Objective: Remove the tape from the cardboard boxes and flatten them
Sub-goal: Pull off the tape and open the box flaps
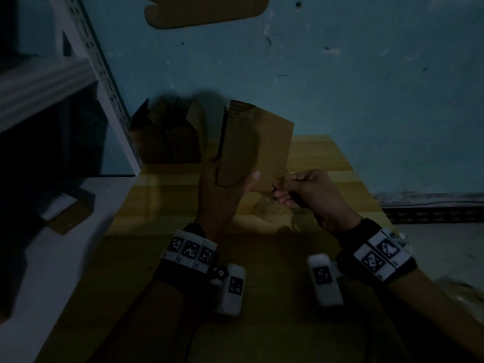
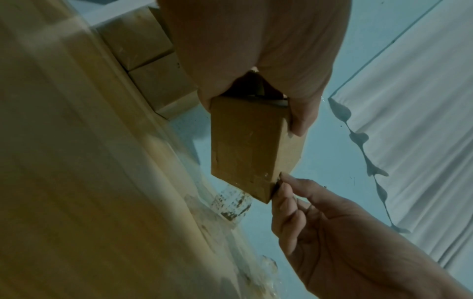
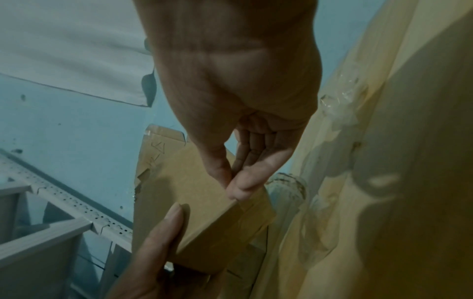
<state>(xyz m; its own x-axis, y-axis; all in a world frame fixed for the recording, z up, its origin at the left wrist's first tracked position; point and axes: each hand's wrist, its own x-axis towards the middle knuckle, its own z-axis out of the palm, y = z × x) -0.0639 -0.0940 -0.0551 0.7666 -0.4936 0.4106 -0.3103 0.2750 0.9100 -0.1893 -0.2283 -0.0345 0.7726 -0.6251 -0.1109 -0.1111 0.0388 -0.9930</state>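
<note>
Box (image 1: pixel 255 142) between both hands

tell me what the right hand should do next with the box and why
Probably pull the tape away from the box. The left hand holds it up off the table, and the right hand is pinching at its lower corner, where tape shows.

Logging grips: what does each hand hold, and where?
Left hand grips the cardboard box at its lower end; right hand pinches its lower corner edge, possibly tape.
</note>
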